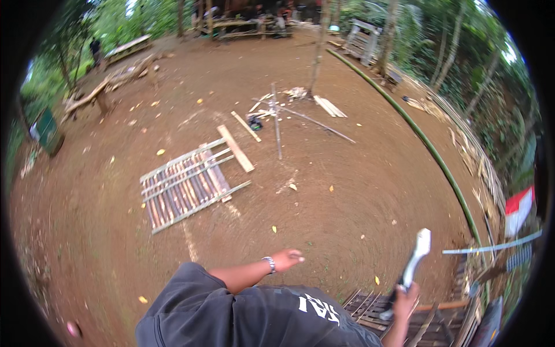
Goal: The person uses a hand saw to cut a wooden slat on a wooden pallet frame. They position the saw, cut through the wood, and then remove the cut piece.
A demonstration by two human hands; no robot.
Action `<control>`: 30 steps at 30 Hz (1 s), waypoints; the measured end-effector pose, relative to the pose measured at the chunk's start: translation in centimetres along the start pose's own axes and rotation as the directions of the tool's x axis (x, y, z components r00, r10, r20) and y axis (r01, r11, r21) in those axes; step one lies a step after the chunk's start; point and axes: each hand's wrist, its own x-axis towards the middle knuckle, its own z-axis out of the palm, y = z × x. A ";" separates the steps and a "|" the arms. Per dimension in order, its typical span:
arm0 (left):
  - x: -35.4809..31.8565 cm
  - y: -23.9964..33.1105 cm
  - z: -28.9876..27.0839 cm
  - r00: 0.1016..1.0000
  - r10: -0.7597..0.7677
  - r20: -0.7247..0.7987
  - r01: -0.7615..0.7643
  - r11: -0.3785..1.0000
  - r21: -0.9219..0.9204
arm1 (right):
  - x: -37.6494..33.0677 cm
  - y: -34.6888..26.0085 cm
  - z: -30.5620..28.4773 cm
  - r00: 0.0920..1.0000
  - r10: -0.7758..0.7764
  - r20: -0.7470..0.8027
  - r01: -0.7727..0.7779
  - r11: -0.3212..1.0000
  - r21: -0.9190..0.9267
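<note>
My left hand (287, 260), with a metal-banded watch (269, 265) at the wrist, hangs over the bare ground in front of my body. It holds nothing that I can see; its fingers are loosely bent, a little apart. At the lower right my right hand (406, 296) is closed around the dark grip of a long tool with a pale upper part (417, 254). Motion blurs this tool, and its exact kind does not show. The tool points up and away from me, above a slatted wooden stack (430, 324).
A frame of poles and slats (188, 188) lies left of centre beside a plank (236, 148). Thin sticks (315, 124) and pale strips (329, 106) lie farther off near a slim tree. A long green bamboo pole (422, 136) runs along the right. Benches stand far back.
</note>
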 end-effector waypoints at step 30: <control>-20.2 2.6 -14.6 0.710 0.360 -0.605 -0.388 0.917 0.089 | -8.6 -26.9 36.4 0.404 -0.748 0.527 0.358 0.659 0.661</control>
